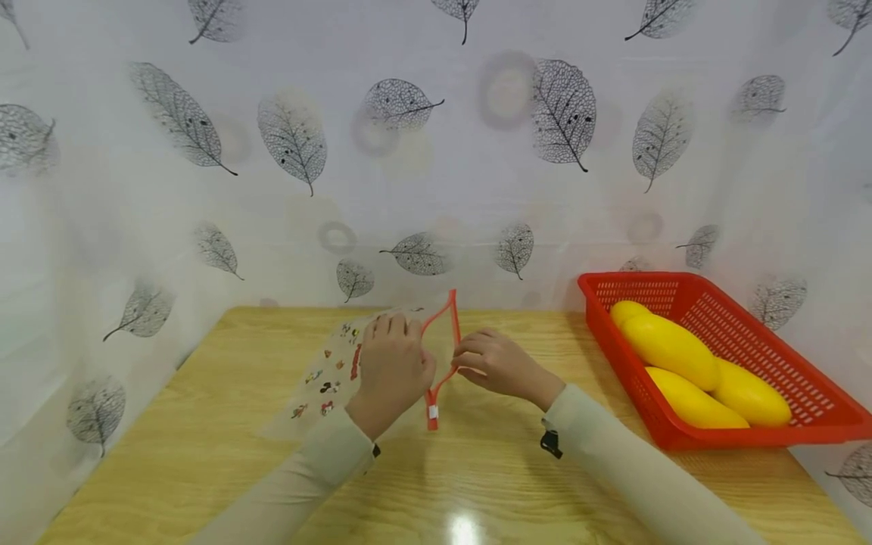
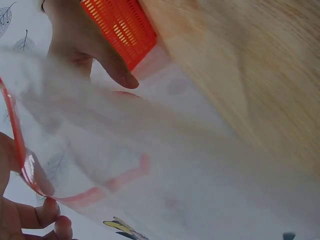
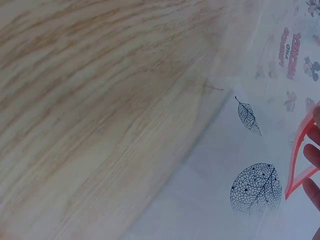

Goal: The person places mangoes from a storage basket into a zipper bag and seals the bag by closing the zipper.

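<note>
A clear zip bag (image 1: 334, 378) printed with small cartoon figures has a red zip edge (image 1: 456, 322), whose two sides stand spread apart. My left hand (image 1: 395, 371) grips one side of the bag's mouth, its fingers curled over the top. On the opposite side, my right hand (image 1: 504, 367) pinches the red edge between thumb and fingers. A white slider (image 1: 433, 412) sits at the near end of the zip. Film of the bag (image 2: 200, 175) fills much of the left wrist view. Fingers (image 3: 312, 154) meet the red strip at the right wrist view's edge.
At the right stands a red slotted plastic basket (image 1: 797, 344) with several yellow mango-like fruits (image 1: 671, 348) in it. The wooden table (image 1: 204, 424) ends at a white sheet (image 1: 463, 189) printed with dark leaves, which hangs behind and at both sides.
</note>
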Tool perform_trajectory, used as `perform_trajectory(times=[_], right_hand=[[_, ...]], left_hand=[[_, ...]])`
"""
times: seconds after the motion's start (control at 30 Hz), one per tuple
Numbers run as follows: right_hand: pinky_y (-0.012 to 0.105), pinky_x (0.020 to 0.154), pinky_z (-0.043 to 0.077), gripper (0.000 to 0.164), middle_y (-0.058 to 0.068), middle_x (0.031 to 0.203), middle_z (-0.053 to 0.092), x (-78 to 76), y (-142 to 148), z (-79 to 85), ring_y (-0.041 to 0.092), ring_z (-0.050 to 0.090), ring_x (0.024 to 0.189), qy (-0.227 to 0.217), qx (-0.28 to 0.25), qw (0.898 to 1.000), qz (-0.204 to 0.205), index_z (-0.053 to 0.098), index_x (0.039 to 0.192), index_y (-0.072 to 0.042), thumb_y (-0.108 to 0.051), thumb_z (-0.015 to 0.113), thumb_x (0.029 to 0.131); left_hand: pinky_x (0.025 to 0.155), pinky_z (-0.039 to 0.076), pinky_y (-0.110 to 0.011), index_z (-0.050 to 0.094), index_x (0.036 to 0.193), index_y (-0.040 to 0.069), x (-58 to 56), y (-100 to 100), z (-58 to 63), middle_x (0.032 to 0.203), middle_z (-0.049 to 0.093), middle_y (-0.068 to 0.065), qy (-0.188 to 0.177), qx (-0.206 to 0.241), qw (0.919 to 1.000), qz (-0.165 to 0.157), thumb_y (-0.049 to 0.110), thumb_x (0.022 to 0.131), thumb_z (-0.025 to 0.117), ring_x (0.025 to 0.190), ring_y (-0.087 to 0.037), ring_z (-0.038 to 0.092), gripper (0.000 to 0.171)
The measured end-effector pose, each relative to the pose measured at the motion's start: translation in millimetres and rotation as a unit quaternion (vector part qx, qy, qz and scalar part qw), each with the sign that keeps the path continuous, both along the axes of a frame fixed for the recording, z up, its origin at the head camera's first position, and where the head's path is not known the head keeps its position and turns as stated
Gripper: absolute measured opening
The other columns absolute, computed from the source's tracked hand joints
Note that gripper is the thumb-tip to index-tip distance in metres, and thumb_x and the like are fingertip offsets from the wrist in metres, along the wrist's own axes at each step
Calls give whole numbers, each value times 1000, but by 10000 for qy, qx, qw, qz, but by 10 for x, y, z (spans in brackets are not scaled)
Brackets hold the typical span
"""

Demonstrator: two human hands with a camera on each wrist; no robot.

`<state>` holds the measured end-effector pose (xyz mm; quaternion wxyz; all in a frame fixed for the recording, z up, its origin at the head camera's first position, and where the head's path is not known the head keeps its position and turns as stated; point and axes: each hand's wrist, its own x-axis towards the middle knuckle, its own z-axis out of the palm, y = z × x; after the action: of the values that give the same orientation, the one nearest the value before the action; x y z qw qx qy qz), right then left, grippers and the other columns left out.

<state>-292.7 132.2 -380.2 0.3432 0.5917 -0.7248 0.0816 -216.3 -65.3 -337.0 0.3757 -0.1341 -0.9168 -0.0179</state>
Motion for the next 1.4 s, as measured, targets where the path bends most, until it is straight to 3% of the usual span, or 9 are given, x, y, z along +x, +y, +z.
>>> perform_trajectory(times=[0.57,0.8,1.1,1.4], right_hand=[[31,77,52,15,-2,80,70,-38,93,-25,13,65,79,175,23,9998,-119,69,78,-14,-8,78,68],[32,78,52,14,-1,81,70,-52,189,-12,14,65,79,79,67,9998,-190,69,79,-13,-9,78,69],[32,77,52,14,-1,82,69,-42,196,-26,15,64,80,62,-33,10000,-55,68,79,-13,-9,77,69],[33,76,51,18,1,83,69,-76,299,-4,16,64,81,-89,35,9998,-152,67,80,-11,-7,79,67]], left_hand=[[73,47,-41,55,71,10,39,-57,-7,74,57,-6,300,366,9983,-341,16,69,61,77,-26,57,9],[78,48,-41,53,70,11,41,-102,-24,84,64,-7,300,437,9973,-502,16,70,63,82,-26,61,11],[69,46,-39,52,65,10,26,-63,-54,66,57,-4,825,426,9936,-646,16,68,60,65,-25,55,10],[71,46,-40,50,59,8,13,-121,-10,62,59,-6,834,660,9929,-527,14,66,60,65,-28,54,13]])
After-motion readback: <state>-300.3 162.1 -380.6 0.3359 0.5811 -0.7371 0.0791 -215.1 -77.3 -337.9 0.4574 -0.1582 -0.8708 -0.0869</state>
